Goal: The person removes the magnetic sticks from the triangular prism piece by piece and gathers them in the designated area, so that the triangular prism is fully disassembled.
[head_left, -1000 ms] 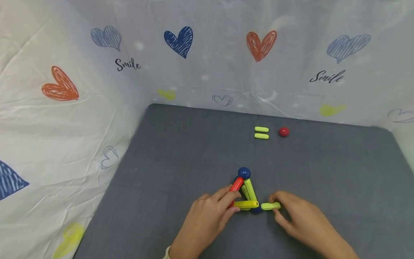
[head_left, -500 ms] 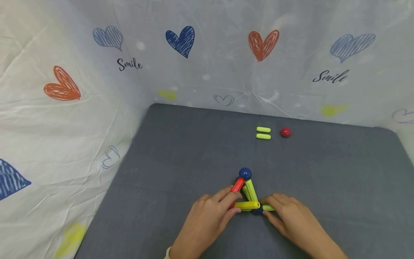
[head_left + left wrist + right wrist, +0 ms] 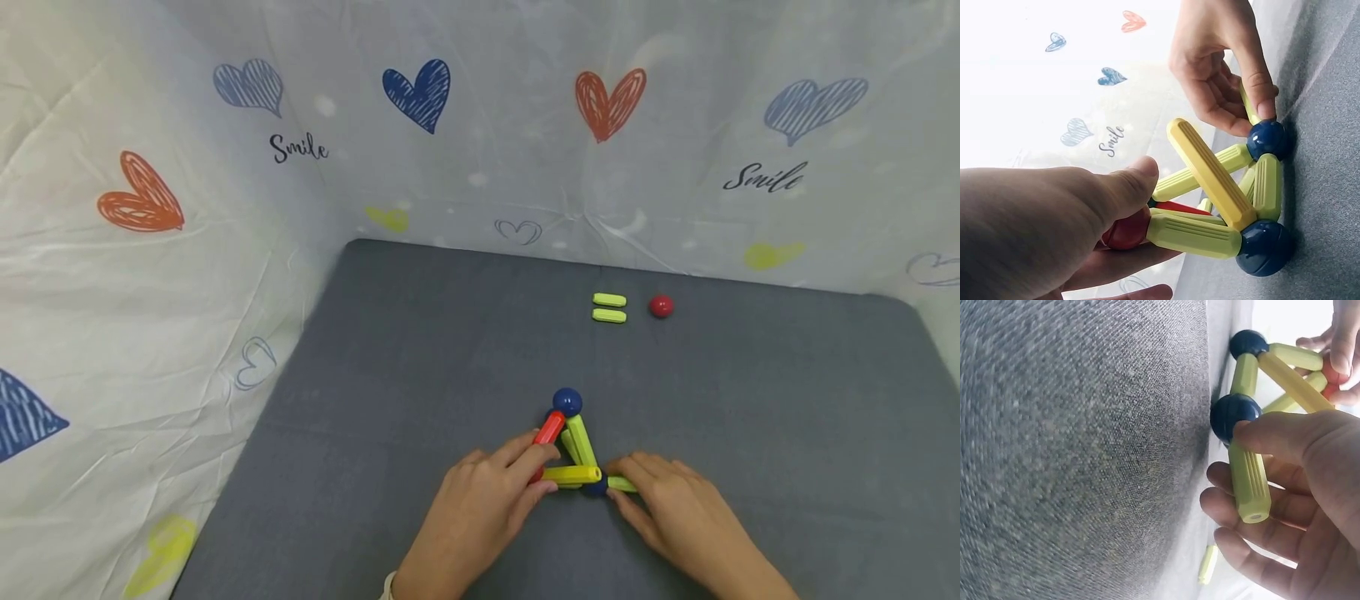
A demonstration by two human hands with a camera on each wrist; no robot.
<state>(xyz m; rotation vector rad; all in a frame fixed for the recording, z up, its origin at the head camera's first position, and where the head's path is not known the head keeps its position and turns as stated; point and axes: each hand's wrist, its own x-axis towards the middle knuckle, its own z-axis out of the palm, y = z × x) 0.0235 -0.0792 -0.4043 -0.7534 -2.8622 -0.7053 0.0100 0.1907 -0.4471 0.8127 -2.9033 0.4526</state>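
A structure of magnetic sticks and balls stands on the grey surface in the head view. My left hand (image 3: 476, 504) holds it by a red ball (image 3: 1127, 230), pinched between thumb and fingers. From there a red stick (image 3: 550, 428) slopes to a blue ball (image 3: 567, 402), and a yellow stick (image 3: 572, 475) angles across. On the right, my right hand (image 3: 675, 512) pinches a light green stick (image 3: 1250, 487) whose end touches a low blue ball (image 3: 1234, 419). The thumb tip lies at that joint. Fingers partly hide the stick in the head view.
Two light green sticks (image 3: 609, 316) lie parallel toward the back of the grey surface. Beside them is a loose red ball (image 3: 662, 307). A white cloth (image 3: 480, 150) printed with hearts hangs behind and at the left.
My right hand has moved left with the light green stick, bringing its end against the low blue ball. The left hand keeps its hold on the red ball.
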